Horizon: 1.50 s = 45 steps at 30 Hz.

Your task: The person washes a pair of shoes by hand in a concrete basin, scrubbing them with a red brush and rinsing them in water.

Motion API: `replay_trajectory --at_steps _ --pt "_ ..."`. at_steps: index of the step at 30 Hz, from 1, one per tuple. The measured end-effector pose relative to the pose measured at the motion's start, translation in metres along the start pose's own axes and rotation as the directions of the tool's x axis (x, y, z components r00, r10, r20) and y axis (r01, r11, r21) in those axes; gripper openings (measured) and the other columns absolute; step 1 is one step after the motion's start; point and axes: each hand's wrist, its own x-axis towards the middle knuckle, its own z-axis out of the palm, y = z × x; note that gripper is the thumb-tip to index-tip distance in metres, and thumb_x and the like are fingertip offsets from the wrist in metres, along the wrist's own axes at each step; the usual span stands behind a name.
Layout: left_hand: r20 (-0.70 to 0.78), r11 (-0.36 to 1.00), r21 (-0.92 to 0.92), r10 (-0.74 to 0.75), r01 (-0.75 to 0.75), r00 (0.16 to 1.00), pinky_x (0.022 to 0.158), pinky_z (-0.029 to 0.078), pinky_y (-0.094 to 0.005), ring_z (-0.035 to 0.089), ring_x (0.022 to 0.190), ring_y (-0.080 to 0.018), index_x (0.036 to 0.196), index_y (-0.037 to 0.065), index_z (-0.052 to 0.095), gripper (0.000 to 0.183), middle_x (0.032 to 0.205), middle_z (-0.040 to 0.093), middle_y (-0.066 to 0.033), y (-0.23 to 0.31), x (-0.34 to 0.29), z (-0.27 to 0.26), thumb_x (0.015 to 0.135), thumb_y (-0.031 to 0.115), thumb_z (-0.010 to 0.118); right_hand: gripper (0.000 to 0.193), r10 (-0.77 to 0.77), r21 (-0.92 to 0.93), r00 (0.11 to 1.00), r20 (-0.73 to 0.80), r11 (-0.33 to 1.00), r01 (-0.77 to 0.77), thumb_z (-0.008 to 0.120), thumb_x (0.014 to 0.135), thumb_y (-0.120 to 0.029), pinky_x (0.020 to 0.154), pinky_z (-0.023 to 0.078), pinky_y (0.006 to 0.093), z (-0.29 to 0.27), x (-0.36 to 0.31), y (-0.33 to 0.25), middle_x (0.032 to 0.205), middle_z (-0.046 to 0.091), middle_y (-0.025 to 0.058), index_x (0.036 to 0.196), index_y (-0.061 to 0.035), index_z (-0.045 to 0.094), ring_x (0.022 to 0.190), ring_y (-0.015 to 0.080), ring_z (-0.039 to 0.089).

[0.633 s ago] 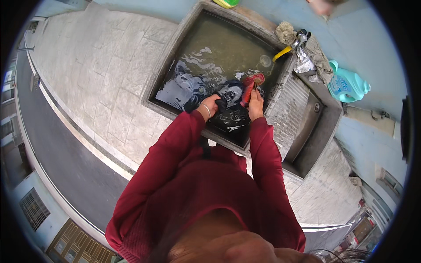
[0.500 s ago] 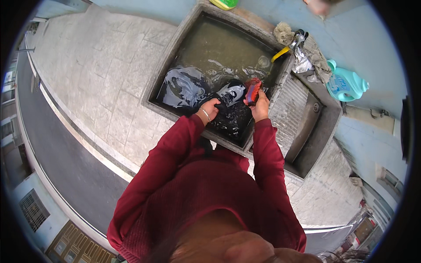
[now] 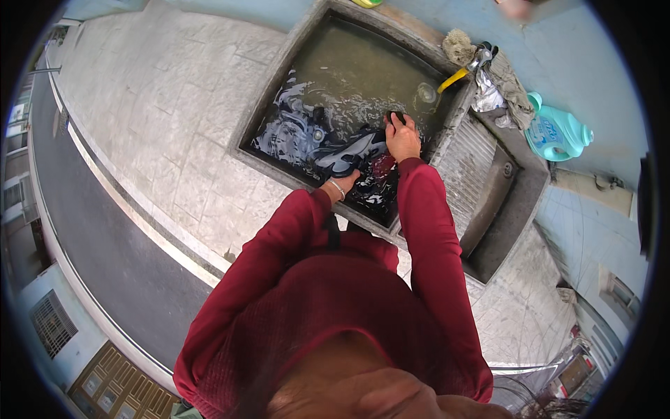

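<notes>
A wet black-and-grey shoe [image 3: 359, 150] lies slantwise at the water's surface in the basin. Its near left end is gripped by my left hand [image 3: 343, 184], with a bracelet at the wrist. My right hand [image 3: 403, 137] has its fingers closed round the dark far end. Just below the right hand, a dark red thing, seemingly the brush [image 3: 383, 165], shows in the water beside the shoe. Left of the shoe, something dark [image 3: 296, 129] lies under rippled, shiny water; its kind is unclear.
The stone sink [image 3: 276, 73] holds murky water. On its right are a ribbed washboard slope [image 3: 464, 157] and a trough. A yellow-spouted tap [image 3: 453, 79], a scrubber [image 3: 458, 47], grey cloths [image 3: 513, 94] and a turquoise detergent bottle [image 3: 558, 133] line the wall side.
My right hand has let go of the red brush, now lower in the water, and taken the shoe's far end. The shoe has turned, and my left hand has shifted slightly nearer.
</notes>
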Motion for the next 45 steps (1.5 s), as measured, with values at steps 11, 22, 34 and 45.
replay_trajectory --at_steps 11,22,34,45 --pt "0.270 0.883 0.416 0.105 -0.215 0.957 0.093 0.035 -0.0403 0.047 0.105 -0.0334 0.105 0.002 0.055 0.031 0.105 0.054 -0.0188 -0.029 0.005 0.016 0.078 0.016 0.048 0.034 -0.029 0.006 0.995 0.100 1.000 0.029 0.055 0.077 -0.025 0.085 0.042 0.0422 0.020 -0.025 -0.001 0.119 0.047 0.0170 0.109 -0.0153 0.059 0.103 0.0342 0.049" --pt "0.583 0.856 0.410 0.018 -0.314 0.812 0.081 0.044 -0.0360 0.057 0.089 -0.0312 0.093 0.004 0.061 0.028 0.093 0.061 -0.0170 0.019 0.042 -0.019 0.073 0.023 0.054 0.040 -0.083 0.012 0.937 0.338 0.996 0.084 0.050 0.079 -0.027 0.081 0.043 0.0444 0.092 -0.081 0.034 0.107 0.052 0.0239 0.117 -0.0140 0.052 0.093 0.0386 0.054" --pt "0.017 0.377 -0.751 -0.810 0.543 0.586 0.074 0.043 -0.0372 0.055 0.083 -0.0308 0.105 -0.003 0.052 0.045 0.098 0.059 -0.0145 -0.019 0.043 -0.003 0.078 0.033 0.061 0.037 -0.231 0.334 0.956 0.182 0.929 0.161 0.053 0.080 -0.022 0.088 0.041 0.0389 0.084 -0.100 0.038 0.108 0.052 0.0275 0.115 -0.0091 0.054 0.102 0.0402 0.050" --pt "-0.148 0.861 -0.405 -0.393 0.307 0.908 0.075 0.043 -0.0324 0.057 0.084 -0.0253 0.108 0.000 0.053 0.029 0.097 0.060 -0.0146 -0.003 0.029 0.005 0.084 0.015 0.052 0.033 -0.224 0.018 0.974 0.019 0.975 0.224 0.055 0.077 -0.027 0.076 0.044 0.0446 0.054 -0.005 -0.048 0.120 0.046 0.0117 0.109 -0.0191 0.059 0.094 0.0346 0.052"
